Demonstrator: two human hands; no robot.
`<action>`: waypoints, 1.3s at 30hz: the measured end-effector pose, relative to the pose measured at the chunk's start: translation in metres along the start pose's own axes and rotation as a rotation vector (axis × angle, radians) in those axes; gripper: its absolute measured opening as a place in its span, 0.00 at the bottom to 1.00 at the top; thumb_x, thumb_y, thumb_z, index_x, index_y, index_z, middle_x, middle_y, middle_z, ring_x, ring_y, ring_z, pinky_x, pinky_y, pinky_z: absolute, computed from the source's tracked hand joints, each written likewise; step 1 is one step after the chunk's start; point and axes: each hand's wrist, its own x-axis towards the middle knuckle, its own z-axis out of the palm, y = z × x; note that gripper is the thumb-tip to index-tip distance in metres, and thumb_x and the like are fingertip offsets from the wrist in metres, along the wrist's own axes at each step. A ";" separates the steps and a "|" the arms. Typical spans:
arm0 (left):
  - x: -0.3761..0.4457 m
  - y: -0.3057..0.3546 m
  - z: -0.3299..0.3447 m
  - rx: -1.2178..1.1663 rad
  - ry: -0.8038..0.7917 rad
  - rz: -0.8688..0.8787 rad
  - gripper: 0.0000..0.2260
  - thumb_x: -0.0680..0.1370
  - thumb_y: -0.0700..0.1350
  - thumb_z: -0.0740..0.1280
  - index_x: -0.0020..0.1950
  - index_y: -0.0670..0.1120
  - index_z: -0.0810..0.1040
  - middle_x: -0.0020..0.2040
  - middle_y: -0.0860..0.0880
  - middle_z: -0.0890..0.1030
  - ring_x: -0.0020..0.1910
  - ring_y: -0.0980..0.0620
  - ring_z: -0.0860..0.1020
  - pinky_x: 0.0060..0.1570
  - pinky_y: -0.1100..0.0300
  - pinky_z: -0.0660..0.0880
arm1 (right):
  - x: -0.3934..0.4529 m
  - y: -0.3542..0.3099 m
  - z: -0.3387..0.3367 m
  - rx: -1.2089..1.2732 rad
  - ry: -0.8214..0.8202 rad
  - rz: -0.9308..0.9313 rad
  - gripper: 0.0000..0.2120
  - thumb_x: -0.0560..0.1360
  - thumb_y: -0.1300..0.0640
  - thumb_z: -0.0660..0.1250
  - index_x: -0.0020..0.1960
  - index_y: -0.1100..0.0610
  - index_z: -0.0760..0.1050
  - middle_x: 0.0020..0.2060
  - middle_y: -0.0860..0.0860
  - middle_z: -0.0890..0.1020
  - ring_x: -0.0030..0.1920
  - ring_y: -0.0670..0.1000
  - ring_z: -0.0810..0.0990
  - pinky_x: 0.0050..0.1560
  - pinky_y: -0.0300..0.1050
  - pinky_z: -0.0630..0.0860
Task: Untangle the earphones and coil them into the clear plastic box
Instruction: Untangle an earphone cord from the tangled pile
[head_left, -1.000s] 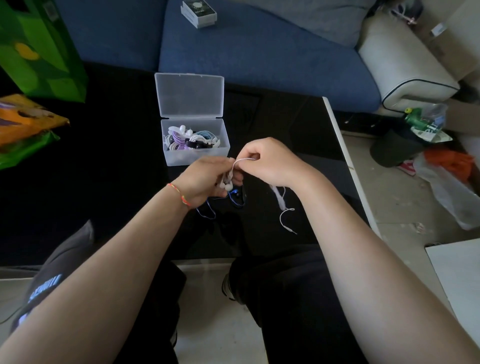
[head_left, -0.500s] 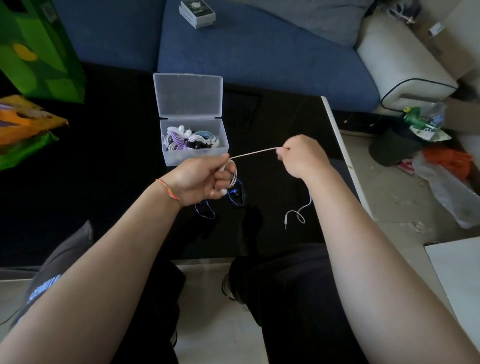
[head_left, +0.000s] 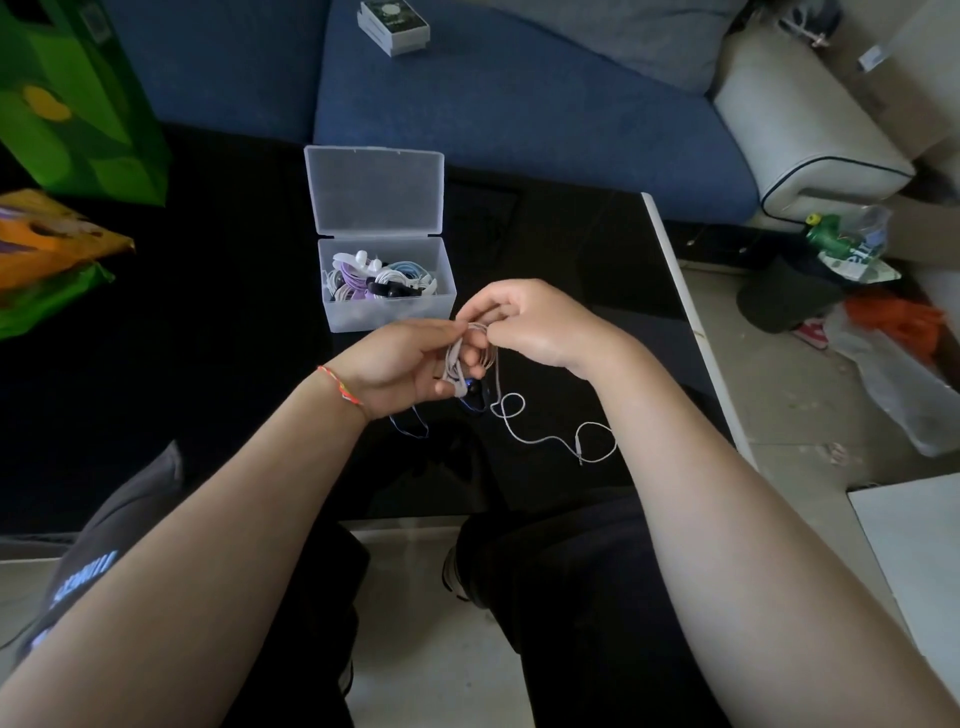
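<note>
Your left hand (head_left: 400, 364) grips the white earphone cable (head_left: 470, 353) loops; your right hand (head_left: 535, 322) pinches them, now close against the left, no longer stretched apart. Both hover above the black surface (head_left: 208, 322), near the clear plastic box (head_left: 387, 317).

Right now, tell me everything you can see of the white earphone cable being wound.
The thin white earphone cable is partly coiled in loops around the fingers of the left hand, which grips it with its earbuds low in the bundle. The right hand pinches the top of the loops. A loose tail curls over the glossy black table and ends in a small plug beside the right forearm.
</note>
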 end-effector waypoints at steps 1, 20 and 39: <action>0.000 0.001 0.000 -0.032 0.003 0.007 0.14 0.85 0.43 0.54 0.49 0.41 0.78 0.36 0.47 0.78 0.37 0.53 0.80 0.25 0.67 0.69 | -0.001 0.001 -0.002 0.024 -0.013 0.008 0.16 0.74 0.73 0.61 0.58 0.63 0.78 0.40 0.53 0.85 0.39 0.46 0.84 0.42 0.32 0.76; -0.001 0.003 0.003 -0.170 -0.019 -0.102 0.12 0.81 0.47 0.57 0.39 0.46 0.69 0.35 0.51 0.59 0.30 0.56 0.65 0.22 0.66 0.63 | -0.002 0.011 -0.014 0.101 0.017 0.013 0.07 0.77 0.64 0.69 0.55 0.61 0.79 0.39 0.53 0.83 0.36 0.47 0.79 0.43 0.41 0.78; -0.004 0.006 0.004 -0.251 -0.070 -0.004 0.12 0.81 0.49 0.58 0.45 0.44 0.77 0.32 0.52 0.63 0.31 0.56 0.66 0.26 0.65 0.68 | 0.007 0.013 -0.003 0.261 0.147 -0.006 0.05 0.76 0.68 0.70 0.50 0.60 0.80 0.40 0.56 0.85 0.37 0.50 0.84 0.40 0.40 0.80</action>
